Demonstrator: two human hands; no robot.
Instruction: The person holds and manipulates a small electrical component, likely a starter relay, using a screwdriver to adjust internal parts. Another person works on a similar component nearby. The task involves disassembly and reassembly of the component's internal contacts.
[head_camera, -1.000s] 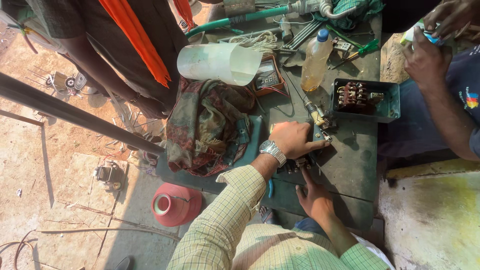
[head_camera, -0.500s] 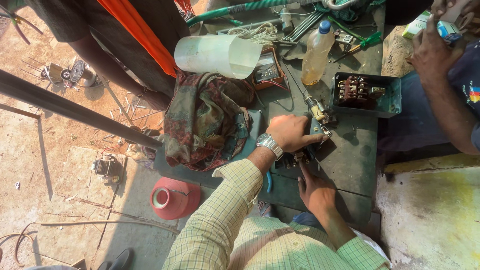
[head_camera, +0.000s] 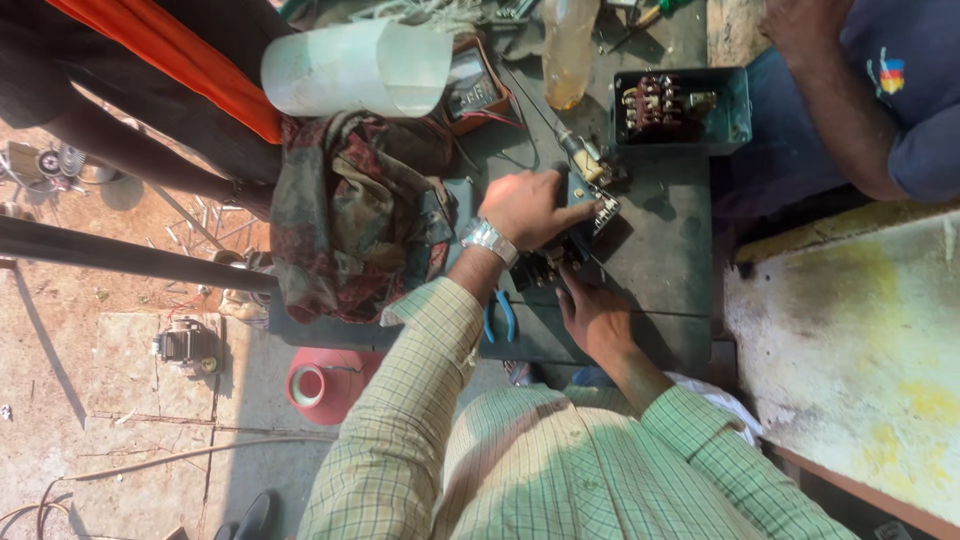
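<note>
Since the earlier frame, the head camera has drawn closer and tipped down, so the workbench now fills the upper middle of the view; both hands have kept their place on the same small part.

Seen from above, a person in a green checked shirt leans over a dark green metal workbench (head_camera: 660, 260). Their left hand (head_camera: 535, 208), with a silver wristwatch (head_camera: 489, 240), lies palm down with its fingers curled over a small black electrical component (head_camera: 560, 262) near the middle of the bench, a little toward the front edge. Their right hand (head_camera: 592, 318) comes up from the front edge, its fingers bent onto the same component's near side; the grip itself is hidden.

Blue-handled pliers (head_camera: 500, 318) lie at the front edge, just left of the right hand. A crumpled patterned cloth (head_camera: 350, 215) covers the left side. Toward the back edge are a translucent plastic jug (head_camera: 355, 68) on its side, a plastic bottle (head_camera: 568, 45), and a dark tray (head_camera: 735, 110) holding a brown terminal block. Another person's arm (head_camera: 845, 110) rests at the back right corner.

Judging by the 2 hands, the work is mid-step: one steadies the component while the other works on it. The next move likely calls for a firm hold and fine fingertip control.
</note>
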